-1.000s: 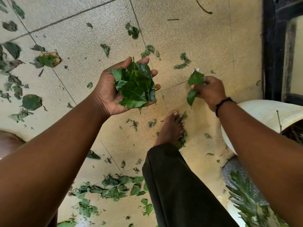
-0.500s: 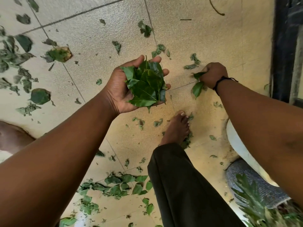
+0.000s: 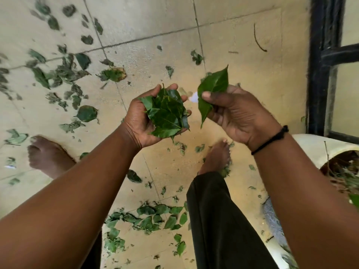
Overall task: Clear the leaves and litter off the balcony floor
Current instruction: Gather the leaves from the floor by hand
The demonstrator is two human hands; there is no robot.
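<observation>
Leaves (image 3: 167, 113) fill the cupped, palm-up left hand (image 3: 149, 117); the right hand (image 3: 233, 113) pinches a leaf (image 3: 211, 90) beside it

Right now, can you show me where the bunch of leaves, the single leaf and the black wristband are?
bunch of leaves (image 3: 167, 113), head view, middle of the pile cupped in the left hand.
single leaf (image 3: 212, 84), head view, upper blade above the right thumb.
black wristband (image 3: 272, 139), head view, cord across the right wrist.
</observation>
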